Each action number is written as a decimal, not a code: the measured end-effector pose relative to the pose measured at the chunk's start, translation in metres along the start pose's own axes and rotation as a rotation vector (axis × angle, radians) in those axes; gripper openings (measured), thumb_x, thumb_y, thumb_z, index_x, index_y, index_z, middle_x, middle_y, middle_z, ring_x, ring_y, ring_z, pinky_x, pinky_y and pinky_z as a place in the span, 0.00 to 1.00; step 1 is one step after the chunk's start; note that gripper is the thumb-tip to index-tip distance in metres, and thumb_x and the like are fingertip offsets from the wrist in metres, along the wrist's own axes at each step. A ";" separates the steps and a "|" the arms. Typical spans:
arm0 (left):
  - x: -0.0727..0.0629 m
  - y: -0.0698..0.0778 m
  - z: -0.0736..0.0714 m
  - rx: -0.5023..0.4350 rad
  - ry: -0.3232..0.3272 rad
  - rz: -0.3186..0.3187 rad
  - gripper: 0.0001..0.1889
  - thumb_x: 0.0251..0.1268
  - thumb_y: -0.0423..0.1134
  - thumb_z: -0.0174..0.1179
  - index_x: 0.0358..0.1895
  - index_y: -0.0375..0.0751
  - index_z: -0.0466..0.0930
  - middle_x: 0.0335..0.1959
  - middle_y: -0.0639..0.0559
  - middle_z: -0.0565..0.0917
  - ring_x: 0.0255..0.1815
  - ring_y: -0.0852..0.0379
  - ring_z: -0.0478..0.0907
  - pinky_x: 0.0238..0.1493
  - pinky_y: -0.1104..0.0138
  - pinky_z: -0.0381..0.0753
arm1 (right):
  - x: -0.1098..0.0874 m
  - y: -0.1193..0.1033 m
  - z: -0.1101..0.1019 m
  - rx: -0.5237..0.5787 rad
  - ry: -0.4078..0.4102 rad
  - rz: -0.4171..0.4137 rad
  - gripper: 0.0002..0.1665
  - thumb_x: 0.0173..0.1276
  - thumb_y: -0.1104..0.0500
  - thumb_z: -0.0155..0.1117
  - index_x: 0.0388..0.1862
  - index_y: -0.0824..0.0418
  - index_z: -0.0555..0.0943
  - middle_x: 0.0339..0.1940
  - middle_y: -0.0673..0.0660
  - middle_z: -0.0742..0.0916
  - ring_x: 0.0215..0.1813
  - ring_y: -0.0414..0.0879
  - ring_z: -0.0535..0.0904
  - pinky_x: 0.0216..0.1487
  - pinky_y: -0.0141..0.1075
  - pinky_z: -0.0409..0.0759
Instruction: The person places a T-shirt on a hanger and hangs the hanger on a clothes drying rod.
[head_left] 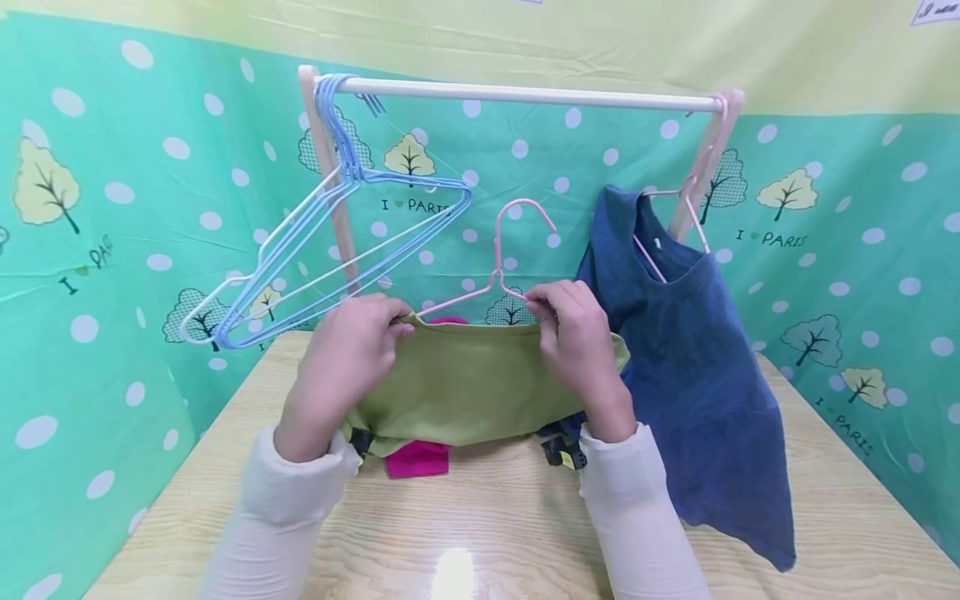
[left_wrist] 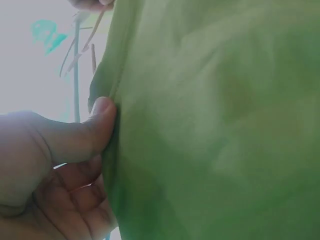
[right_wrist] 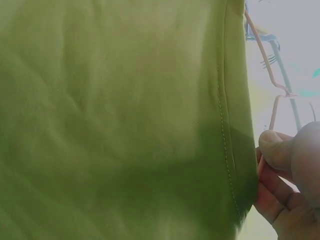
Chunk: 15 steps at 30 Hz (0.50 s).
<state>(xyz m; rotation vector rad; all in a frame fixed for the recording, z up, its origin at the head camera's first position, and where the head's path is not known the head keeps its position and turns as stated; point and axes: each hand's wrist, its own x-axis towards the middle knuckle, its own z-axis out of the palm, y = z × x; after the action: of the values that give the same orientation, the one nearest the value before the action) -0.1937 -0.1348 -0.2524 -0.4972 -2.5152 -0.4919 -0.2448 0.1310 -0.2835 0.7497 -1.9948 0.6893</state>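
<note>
A green garment (head_left: pixel 480 375) hangs spread between both hands, its stitched upper edge running across. My left hand (head_left: pixel 356 342) pinches that edge at the left; in the left wrist view its thumb (left_wrist: pixel 102 112) presses on the cloth. A pink wire hanger (head_left: pixel 497 250) stands behind the garment, hook up, its left arm passing behind the cloth edge. With thumb and fingers, my right hand (head_left: pixel 573 333) pinches the hanger's right arm beside the cloth edge, as the right wrist view shows at the thumb (right_wrist: pixel 272 142). The hanger's lower part is hidden by the garment.
Several blue hangers (head_left: pixel 348 167) hang at the left of the rack's white rail (head_left: pixel 525 93). On the right, a blue sleeveless garment (head_left: pixel 697 358) hangs from another pink hanger (head_left: pixel 701 167). Bright pink cloth (head_left: pixel 417 460) shows under the green garment, above the wooden table (head_left: pixel 390 533).
</note>
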 end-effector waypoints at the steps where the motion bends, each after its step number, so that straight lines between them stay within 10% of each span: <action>1: 0.000 0.000 0.000 -0.002 0.001 -0.008 0.04 0.66 0.31 0.69 0.41 0.37 0.89 0.35 0.47 0.88 0.31 0.50 0.82 0.34 0.56 0.82 | 0.000 0.000 0.000 0.002 -0.006 0.000 0.04 0.73 0.67 0.65 0.40 0.68 0.85 0.36 0.61 0.86 0.39 0.54 0.77 0.40 0.43 0.77; 15: -0.002 0.005 0.004 0.053 0.095 -0.048 0.06 0.61 0.33 0.73 0.41 0.41 0.92 0.32 0.48 0.90 0.25 0.49 0.82 0.26 0.55 0.80 | 0.000 -0.001 -0.002 -0.012 -0.049 0.046 0.05 0.72 0.65 0.68 0.43 0.67 0.86 0.37 0.60 0.86 0.40 0.54 0.77 0.40 0.43 0.77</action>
<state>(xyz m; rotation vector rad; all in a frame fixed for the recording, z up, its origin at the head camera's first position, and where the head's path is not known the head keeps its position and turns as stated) -0.1918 -0.1292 -0.2554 -0.3857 -2.4472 -0.4541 -0.2430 0.1318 -0.2825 0.7214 -2.0643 0.6916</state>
